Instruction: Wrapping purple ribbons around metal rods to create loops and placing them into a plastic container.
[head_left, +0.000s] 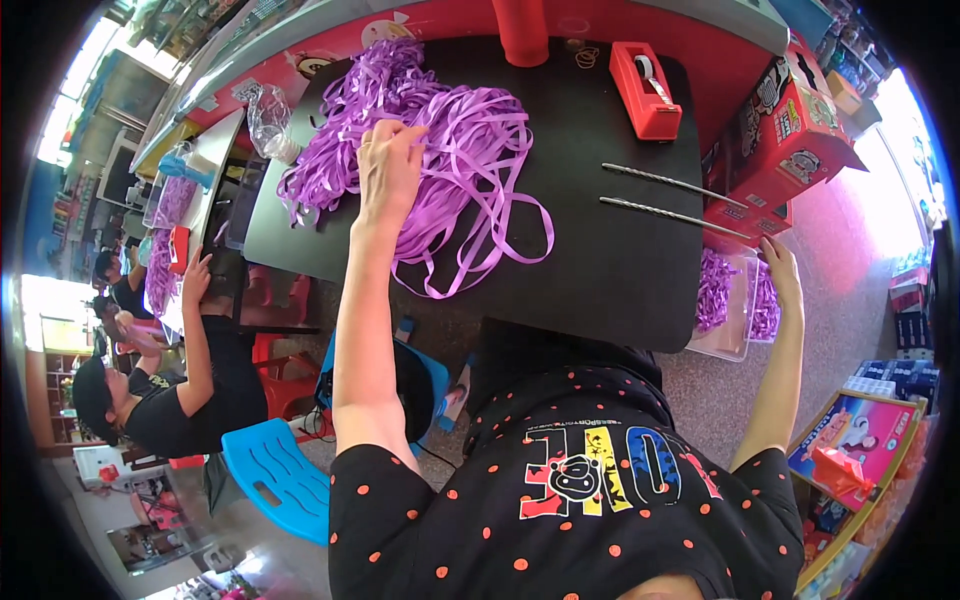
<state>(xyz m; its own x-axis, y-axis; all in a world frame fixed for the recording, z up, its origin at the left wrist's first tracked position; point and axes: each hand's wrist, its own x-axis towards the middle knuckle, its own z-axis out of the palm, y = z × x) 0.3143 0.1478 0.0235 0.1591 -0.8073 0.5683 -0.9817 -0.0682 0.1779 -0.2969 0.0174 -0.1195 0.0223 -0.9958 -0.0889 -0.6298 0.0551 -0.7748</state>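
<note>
Where the black table [600, 250] carries a loose heap of purple ribbon [440, 140], we find our left hand [388, 160] on top of the heap, fingers curled down and pinching strands. Our right hand [782, 268] rests on the rim of a clear plastic box [730, 310] beside the table; we cannot tell its grip. The ribbon lies tangled, with loops trailing toward the table's near edge.

Red cylinder [521, 30] at top centre: upper part cut off by frame edge. Left hand [388, 160]: fingertips buried in purple ribbon pile [440, 130]. Right hand [783, 270] (right of frame): fingers hidden behind clear bin [728, 320] rim; grip indeterminate.
</note>
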